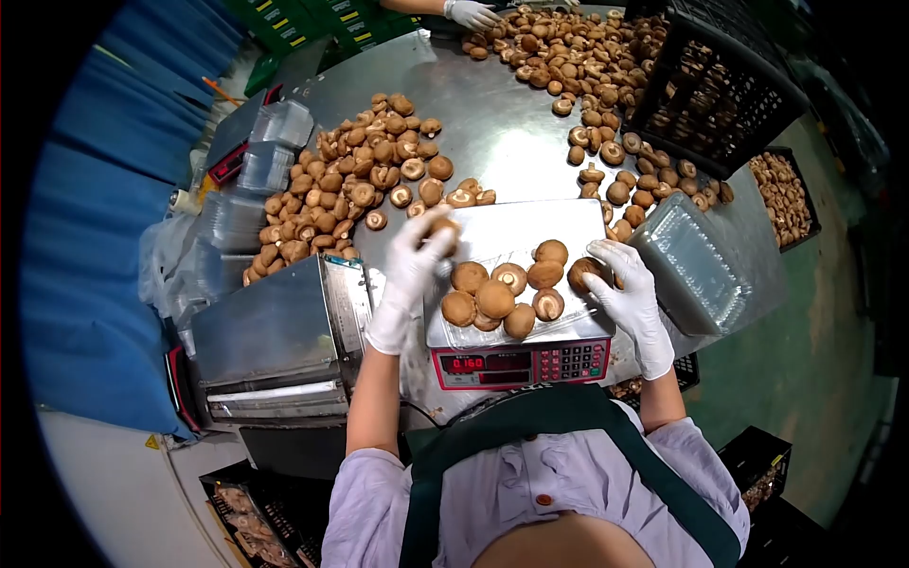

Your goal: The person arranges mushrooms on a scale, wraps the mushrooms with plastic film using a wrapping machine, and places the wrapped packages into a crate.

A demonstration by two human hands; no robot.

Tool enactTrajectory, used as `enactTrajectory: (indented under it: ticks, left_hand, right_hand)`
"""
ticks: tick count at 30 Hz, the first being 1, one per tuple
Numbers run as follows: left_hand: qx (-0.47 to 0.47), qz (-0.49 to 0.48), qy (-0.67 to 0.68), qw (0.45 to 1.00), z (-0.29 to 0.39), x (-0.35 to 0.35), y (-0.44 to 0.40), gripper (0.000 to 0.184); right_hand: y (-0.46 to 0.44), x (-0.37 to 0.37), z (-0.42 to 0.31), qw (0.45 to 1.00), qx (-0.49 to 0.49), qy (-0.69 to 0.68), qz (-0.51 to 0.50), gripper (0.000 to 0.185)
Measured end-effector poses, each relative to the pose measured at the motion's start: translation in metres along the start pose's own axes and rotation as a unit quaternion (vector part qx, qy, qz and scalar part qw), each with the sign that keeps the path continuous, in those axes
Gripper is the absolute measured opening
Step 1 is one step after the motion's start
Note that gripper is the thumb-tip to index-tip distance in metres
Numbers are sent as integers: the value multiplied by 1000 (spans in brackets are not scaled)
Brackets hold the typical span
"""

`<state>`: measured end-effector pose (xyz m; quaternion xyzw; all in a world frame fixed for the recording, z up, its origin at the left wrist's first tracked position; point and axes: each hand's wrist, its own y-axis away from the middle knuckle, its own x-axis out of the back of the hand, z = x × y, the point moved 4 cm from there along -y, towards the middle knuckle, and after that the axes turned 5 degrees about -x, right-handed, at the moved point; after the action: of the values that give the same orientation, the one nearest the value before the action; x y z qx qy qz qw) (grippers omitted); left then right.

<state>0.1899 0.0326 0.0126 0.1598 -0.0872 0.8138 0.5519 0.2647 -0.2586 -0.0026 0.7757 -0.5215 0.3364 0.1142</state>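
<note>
So, looks partway done to me: a cluster of mushrooms (494,298) already sits near the front edge of the scale (530,222), with a big loose pile (331,182) left toward the bench's (473,123) left edge. Left hand (415,265) grips another mushroom (445,236) by the scale's back-left corner, right hand (627,281) curls around one more mushroom (580,275) at its right edge.

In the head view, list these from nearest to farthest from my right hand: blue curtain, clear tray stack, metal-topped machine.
From your right hand:
1. Clear tray stack, just to its right.
2. Metal-topped machine, left of the scale.
3. Blue curtain, far left.
</note>
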Motion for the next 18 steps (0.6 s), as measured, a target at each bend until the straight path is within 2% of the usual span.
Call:
enactTrajectory:
  ticks: [3, 4, 5, 6, 8, 11, 13, 15, 17, 18]
  left_hand:
    - [-172, -110, -111, 973, 31, -51, 27, 45]
    - [-216, -116, -257, 935, 31, -73, 38, 50]
    - [-255, -120, -397, 873, 27, -92, 46, 55]
    - [-255, -120, -396, 874, 21, -101, 49, 55]
    - [-303, -33, -400, 865, 17, -107, 52, 67]
    - [-307, -61, -375, 873, 10, -99, 49, 72]
    - [-307, -62, -349, 883, 21, -93, 50, 75]
    - [-330, -22, -291, 898, 32, -89, 55, 78]
    - [-406, -17, -303, 862, 34, -96, 61, 82]
    - [-417, -31, -296, 859, 33, -100, 62, 83]
  right_hand:
    - [-1, -8, -5, 1000, 22, 0, -17, 40]
    - [-2, -14, -5, 999, 24, 1, -26, 40]
    - [-2, -19, -4, 999, 25, 2, -34, 40]
    - [-3, -24, -2, 999, 21, 6, -38, 39]
    - [-3, -26, -3, 999, 20, 7, -29, 38]
    - [-2, -26, -3, 999, 30, -2, -21, 37]
    - [-1, -22, -14, 998, 65, -12, -15, 39]
    - [2, -18, -26, 988, 138, -54, -45, 45]
    - [12, -18, -32, 982, 88, -112, -125, 47]
    - [15, -15, -38, 983, 117, -96, -105, 49]
